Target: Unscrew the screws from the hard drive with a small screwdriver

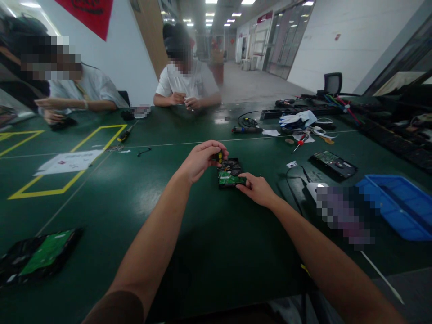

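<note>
A small hard drive with a green circuit board lies on the dark green table in front of me. My left hand is closed around a black and yellow screwdriver, held over the drive's upper left part; its tip cannot be made out. At the drive's lower right edge, my right hand grips the board side between thumb and fingers.
Another drive and a blue tray are on the right, with a cable between. A third drive lies front left. Tools and gloves sit further back. Two people work across the table.
</note>
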`<state>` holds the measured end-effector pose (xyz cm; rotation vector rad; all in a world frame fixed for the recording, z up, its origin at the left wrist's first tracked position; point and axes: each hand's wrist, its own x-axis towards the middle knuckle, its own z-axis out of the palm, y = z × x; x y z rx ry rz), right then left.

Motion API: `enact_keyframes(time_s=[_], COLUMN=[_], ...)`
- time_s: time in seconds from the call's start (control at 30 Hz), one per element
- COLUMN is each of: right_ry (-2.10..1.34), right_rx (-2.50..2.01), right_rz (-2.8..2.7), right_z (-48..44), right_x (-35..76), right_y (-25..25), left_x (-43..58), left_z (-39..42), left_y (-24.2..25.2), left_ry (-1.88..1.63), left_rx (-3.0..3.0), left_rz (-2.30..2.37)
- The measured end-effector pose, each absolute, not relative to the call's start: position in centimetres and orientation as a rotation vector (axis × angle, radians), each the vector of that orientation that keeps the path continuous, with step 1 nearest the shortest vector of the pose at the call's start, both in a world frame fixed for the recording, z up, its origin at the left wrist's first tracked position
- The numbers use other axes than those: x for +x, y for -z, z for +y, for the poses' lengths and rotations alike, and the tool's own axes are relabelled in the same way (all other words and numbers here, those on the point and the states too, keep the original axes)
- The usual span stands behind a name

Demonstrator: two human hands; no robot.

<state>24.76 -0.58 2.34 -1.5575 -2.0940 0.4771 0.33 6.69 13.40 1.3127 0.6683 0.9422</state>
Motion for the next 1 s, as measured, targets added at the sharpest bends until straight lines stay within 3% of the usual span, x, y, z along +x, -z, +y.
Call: enact_keyframes(time_s=[1.0], right_ry=[-0.469], right_rx=[-1.522], right_rz=[-2.119], right_z=[-0.74], right_x=[25.16], right_y=[-2.9], left_x=[0.32], left_z=[6.66], left_y=[-13.34], left_ry=[-0.939], left_rx=[1.297], left_rz=[0.667])
